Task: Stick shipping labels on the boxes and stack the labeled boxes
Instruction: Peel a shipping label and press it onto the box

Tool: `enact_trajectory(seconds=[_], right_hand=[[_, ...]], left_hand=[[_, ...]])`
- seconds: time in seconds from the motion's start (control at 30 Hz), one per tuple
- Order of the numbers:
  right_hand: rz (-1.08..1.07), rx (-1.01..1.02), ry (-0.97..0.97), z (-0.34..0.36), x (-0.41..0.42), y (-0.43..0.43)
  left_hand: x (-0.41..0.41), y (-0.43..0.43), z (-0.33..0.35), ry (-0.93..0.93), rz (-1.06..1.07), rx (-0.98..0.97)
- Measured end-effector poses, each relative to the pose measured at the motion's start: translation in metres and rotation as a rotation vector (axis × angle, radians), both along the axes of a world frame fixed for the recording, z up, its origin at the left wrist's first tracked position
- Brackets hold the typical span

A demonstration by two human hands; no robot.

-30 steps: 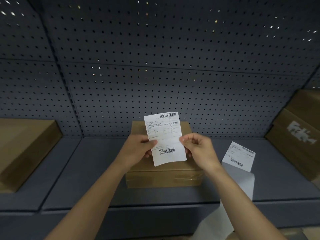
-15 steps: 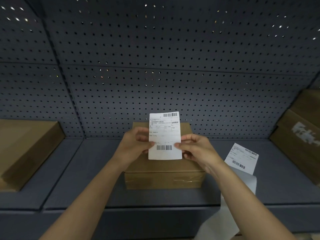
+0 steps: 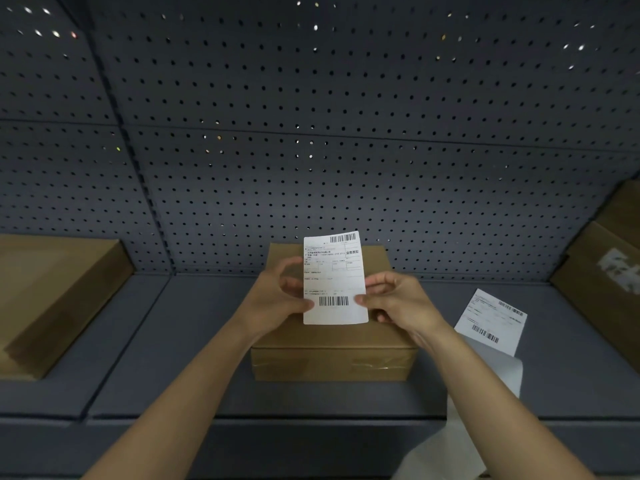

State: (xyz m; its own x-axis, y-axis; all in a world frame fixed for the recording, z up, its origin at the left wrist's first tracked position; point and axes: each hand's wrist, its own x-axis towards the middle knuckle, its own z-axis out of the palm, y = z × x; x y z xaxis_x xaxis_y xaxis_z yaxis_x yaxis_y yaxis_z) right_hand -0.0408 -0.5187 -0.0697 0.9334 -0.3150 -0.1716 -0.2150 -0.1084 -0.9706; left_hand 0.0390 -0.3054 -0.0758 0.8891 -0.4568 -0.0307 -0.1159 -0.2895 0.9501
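Both hands hold one shipping label (image 3: 334, 278) upright over the middle box (image 3: 334, 351), which sits mid-shelf near the back panel (image 3: 311, 150). Left hand (image 3: 277, 299) pinches the label's left edge, thumb on front. Right hand (image 3: 398, 303) pinches the right edge by the lower barcode. Label strip (image 3: 491, 320) lies right of the box, hanging over the shelf (image 3: 173, 393) front edge. Boxes at left end (image 3: 52, 299) and right end (image 3: 602, 275).

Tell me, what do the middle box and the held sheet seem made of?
The box looks like matte brown cardboard, with shiny clear tape across its front. The label looks like thin white paper, printed with barcodes; its back is hidden.
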Motion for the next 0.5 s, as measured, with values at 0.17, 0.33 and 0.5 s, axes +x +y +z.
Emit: enact_trajectory(seconds=[0.17,0.33,0.5], right_hand=[[0.004,-0.036,-0.004,-0.0048,0.0029,-0.0009],[0.012,-0.059,-0.009,-0.0076,0.0028,-0.0002],[0.011,-0.081,-0.022,-0.0097,0.002,0.0]], left_hand=[[0.002,-0.0012,-0.0021,-0.009,-0.027,0.014],[0.0014,-0.0015,-0.0065,-0.026,-0.043,0.04],[-0.0012,-0.0027,-0.0083,-0.06,-0.058,0.049]])
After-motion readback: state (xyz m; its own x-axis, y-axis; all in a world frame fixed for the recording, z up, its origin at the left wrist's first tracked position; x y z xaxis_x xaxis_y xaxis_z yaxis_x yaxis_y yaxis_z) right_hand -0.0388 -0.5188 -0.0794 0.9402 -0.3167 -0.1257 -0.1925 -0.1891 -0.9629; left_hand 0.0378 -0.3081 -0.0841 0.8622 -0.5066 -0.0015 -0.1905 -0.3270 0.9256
